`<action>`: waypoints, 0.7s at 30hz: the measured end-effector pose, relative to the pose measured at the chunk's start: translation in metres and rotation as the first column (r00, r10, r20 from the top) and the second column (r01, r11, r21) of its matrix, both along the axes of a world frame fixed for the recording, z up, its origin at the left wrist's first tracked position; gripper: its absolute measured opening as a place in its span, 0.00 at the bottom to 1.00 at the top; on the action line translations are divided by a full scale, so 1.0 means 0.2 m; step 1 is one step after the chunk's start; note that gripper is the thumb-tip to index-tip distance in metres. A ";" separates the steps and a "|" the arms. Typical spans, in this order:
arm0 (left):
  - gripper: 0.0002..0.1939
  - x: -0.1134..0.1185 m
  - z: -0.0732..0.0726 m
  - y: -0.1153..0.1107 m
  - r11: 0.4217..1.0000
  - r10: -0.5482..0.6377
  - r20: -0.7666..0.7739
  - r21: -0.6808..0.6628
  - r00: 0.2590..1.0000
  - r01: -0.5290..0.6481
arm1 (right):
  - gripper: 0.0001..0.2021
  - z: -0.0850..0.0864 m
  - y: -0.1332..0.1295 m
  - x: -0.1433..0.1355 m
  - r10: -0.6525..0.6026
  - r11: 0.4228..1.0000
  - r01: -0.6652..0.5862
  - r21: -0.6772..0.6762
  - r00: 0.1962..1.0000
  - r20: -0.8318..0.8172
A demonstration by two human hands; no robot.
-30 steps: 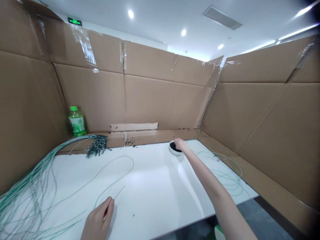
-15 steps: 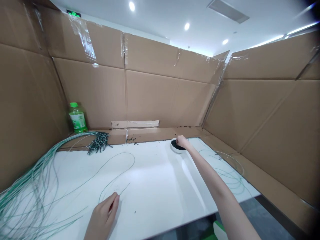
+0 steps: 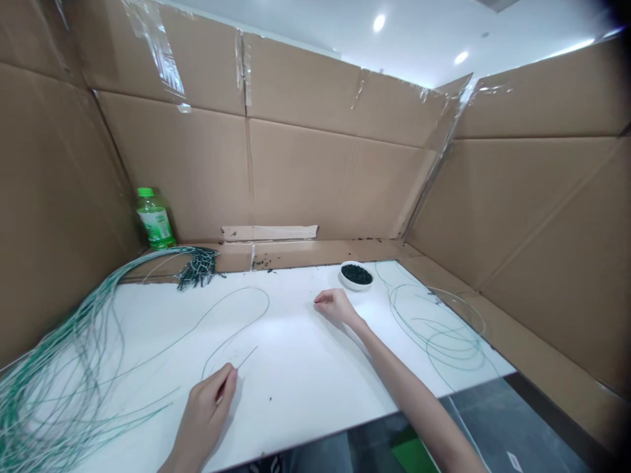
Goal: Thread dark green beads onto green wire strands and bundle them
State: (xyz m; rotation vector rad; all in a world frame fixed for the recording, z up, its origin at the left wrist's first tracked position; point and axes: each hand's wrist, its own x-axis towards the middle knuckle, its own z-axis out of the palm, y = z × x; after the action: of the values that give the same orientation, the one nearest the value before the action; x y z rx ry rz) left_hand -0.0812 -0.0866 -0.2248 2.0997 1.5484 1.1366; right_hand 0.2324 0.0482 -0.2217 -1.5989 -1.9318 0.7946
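My left hand [image 3: 210, 407] is closed in a pinch on a thin green wire [image 3: 248, 355] near the front of the white table. The short end of the wire sticks out past the fingertips, and a longer stretch curves back in a loop toward the left. My right hand [image 3: 335, 306] is in the air over the middle of the table, thumb and fingers pressed together. A tiny dark piece seems to show at its fingertips, too small to name. Just behind this hand stands a white bowl [image 3: 355, 287] full of small black pieces [image 3: 357, 273].
A bundle of green wires [image 3: 54, 368] spreads over the left side, its far end gathered in dark tips [image 3: 198, 268]. Loose wire coils [image 3: 453, 348] lie at right. A green bottle [image 3: 156, 223] stands in the back left corner. Cardboard walls [image 3: 305, 171] enclose the table.
My right hand has come out of the bowl and moved left and nearer to me, fingers pinched. The left hand keeps its hold on the wire. The view has tilted slightly down.
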 end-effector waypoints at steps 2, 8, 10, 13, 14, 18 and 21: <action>0.17 0.00 0.01 0.00 1.000 0.006 -0.003 0.025 1.000 -0.006 | 0.12 -0.02 0.00 -0.01 0.027 1.000 -0.028 -0.014 0.998 -0.050; 0.18 0.00 0.02 0.00 0.999 0.007 -0.021 0.034 1.000 -0.007 | 0.12 -0.02 0.00 0.01 0.032 0.997 -0.041 -0.059 0.987 -0.157; 0.18 0.00 0.02 0.00 0.999 0.008 -0.034 0.031 0.999 -0.007 | 0.12 -0.03 0.00 0.02 0.021 0.996 -0.036 -0.083 0.984 -0.175; 0.18 0.00 0.02 -0.01 1.000 0.013 -0.044 0.022 0.999 -0.012 | 0.12 -0.04 0.00 0.02 0.000 0.993 -0.021 -0.116 0.983 -0.184; 0.18 0.00 0.02 -0.01 1.000 0.018 -0.043 0.017 0.999 -0.017 | 0.12 -0.04 0.00 0.02 -0.007 0.992 -0.016 -0.123 0.983 -0.186; 0.18 0.00 0.02 0.00 0.999 0.035 -0.048 0.012 0.998 -0.034 | 0.11 -0.04 0.00 0.02 -0.035 0.991 0.009 -0.131 0.979 -0.200; 0.18 0.00 0.01 0.00 0.999 0.029 -0.052 0.026 0.998 -0.028 | 0.11 -0.03 -0.01 0.03 -0.057 0.991 0.032 -0.127 0.977 -0.204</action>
State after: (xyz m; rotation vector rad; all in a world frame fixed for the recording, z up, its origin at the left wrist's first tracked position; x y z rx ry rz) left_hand -0.0818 -0.0869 -0.2220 2.1468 1.6007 1.1253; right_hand 0.2380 0.0467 -0.2277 -1.5558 -1.7236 1.0361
